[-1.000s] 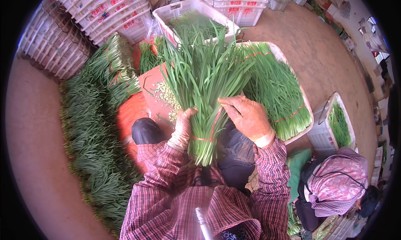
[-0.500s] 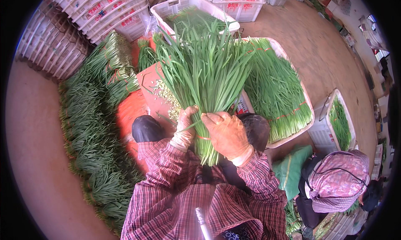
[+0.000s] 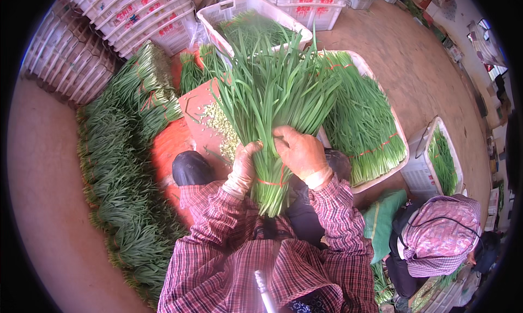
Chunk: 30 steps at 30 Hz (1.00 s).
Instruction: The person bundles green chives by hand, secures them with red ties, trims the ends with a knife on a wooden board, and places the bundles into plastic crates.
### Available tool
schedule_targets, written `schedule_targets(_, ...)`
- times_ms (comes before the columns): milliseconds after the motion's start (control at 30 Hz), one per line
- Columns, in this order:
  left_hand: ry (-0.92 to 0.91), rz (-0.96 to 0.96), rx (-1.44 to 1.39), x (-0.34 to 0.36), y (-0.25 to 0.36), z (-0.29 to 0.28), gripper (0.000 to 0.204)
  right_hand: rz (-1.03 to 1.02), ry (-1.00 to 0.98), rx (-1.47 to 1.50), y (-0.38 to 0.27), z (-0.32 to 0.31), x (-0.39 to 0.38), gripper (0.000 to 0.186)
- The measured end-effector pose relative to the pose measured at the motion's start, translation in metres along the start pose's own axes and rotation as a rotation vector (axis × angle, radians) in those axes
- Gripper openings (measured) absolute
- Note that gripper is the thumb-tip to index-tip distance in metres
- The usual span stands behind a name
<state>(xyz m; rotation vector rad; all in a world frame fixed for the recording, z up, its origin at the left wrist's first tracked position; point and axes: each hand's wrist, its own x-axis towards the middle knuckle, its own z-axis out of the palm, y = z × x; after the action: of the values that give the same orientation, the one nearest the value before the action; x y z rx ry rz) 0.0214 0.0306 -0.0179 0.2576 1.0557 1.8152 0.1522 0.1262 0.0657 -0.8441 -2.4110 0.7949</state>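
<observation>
Upright in front of me stands a thick bunch of garlic chives point(image 3: 272, 100), its leaves fanned out above and its pale cut stems below. My left hand point(image 3: 244, 165), in a thin glove, is closed round its left side. On the right side my right hand point(image 3: 301, 154), also gloved, is closed with thumb and fingertips pinching the leaves; the exact grip is partly hidden. A red rubber band point(image 3: 268, 182) circles the stems below both hands, one strand slanting up toward the right hand.
Tied chives fill a white crate point(image 3: 404, 149) at my right. Chive bundles point(image 3: 125, 204) line the left floor. A red-brown board point(image 3: 193, 103) holds pale trimmings point(image 3: 219, 125). White crates point(image 3: 147, 16) are stacked far left. A person in a pink head covering point(image 3: 444, 234) is at lower right.
My right hand has shifted up and slightly right along the bunch, uncovering more stems. A strand of the red band now slants upward. The leaves have spread to the right.
</observation>
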Motion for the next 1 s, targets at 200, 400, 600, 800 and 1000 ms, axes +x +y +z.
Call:
schedule_targets(200,-0.028,-0.034,0.028,0.003,-0.005,-0.014,0.034,0.042,-0.171,-0.004,-0.003,-0.008,0.006,0.017)
schedule_targets(400,0.018,-0.070,0.018,0.001,0.004,-0.004,0.031,0.088,-0.094,0.153,0.018,0.008,0.006,0.015)
schedule_targets(600,0.011,-0.033,0.022,0.000,0.006,-0.003,0.033,0.221,-0.114,0.421,0.021,0.013,0.006,0.013)
schedule_targets(800,0.027,0.002,0.048,-0.001,0.011,0.001,0.033,0.325,-0.109,0.608,0.014,0.007,0.010,0.014)
schedule_targets(1000,-0.018,-0.026,0.043,0.008,0.003,-0.010,0.045,0.269,-0.084,0.587,0.010,-0.008,0.023,0.018)
